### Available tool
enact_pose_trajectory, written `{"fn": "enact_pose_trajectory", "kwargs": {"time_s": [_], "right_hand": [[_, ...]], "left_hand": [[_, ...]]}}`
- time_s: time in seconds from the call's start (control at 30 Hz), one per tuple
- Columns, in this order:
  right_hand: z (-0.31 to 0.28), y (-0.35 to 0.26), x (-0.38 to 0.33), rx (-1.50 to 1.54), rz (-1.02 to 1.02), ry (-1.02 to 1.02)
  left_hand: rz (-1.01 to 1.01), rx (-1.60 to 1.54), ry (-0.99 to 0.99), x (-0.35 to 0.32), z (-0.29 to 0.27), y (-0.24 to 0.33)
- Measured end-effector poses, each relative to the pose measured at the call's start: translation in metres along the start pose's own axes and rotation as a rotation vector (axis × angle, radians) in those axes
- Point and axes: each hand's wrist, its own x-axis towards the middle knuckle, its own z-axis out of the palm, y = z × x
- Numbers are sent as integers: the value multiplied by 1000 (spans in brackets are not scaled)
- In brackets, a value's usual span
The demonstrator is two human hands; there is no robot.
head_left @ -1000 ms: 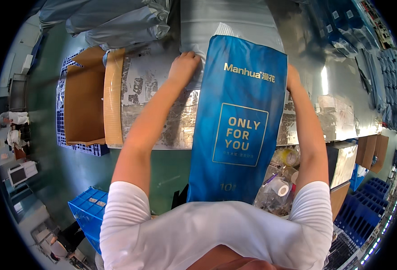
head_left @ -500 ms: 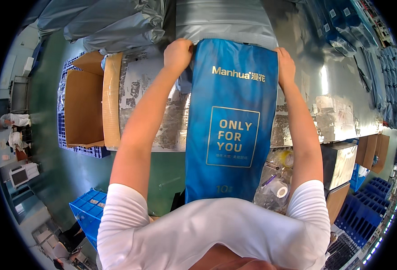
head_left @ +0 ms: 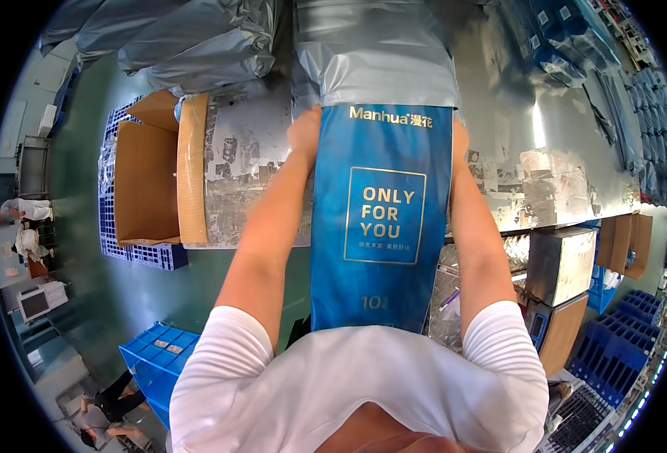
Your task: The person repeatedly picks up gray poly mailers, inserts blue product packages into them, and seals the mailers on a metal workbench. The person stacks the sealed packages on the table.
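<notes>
A long blue soft package (head_left: 382,275) with pale lettering and a framed square reaches from my chest over the table edge. Its far end is inside the mouth of a grey plastic bag (head_left: 386,79), which lies across its top. My left hand (head_left: 301,136) grips the package's left side, just below the bag's mouth. On the opposite side my right hand (head_left: 460,140) holds the right edge at about the same height. The fingertips of both hands are largely hidden by the package and bag.
Grey filled bags (head_left: 197,45) lie at the far left of the worn metal table (head_left: 247,166). An open cardboard box (head_left: 146,181) stands left, on a blue pallet. More blue packages (head_left: 564,38) lie far right. A blue crate (head_left: 160,359) is at lower left.
The package's far end has gone into the grey bag, whose mouth now covers it. Both hands have shifted from the far corners nearer to me, down the package's sides.
</notes>
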Motion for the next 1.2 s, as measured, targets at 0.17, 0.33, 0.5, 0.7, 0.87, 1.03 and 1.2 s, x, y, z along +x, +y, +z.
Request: {"fn": "enact_pose_trajectory", "kwargs": {"time_s": [0.17, 0.33, 0.5, 0.7, 0.87, 1.03, 1.2], "right_hand": [[-25, 18, -45, -124, -214, -296], [-65, 16, -154, -251, -240, -598], [-88, 49, -238, 127, -137, -673], [-65, 43, -225, 725, 269, -670], [-68, 49, -256, 362, -71, -679], [-40, 162, -291, 275, 167, -1462], [-71, 65, -258, 66, -657, -1152]], "left_hand": [[-13, 63, -208, -48, -18, -12], [42, 67, -468, -153, -51, -27], [-57, -52, -427, -247, -65, -22], [-96, -86, -548, -225, -50, -9], [-111, -142, -496, -252, -67, -2], [24, -61, -819, -280, -62, -24], [310, -429, -665, -304, -51, -39]]}}
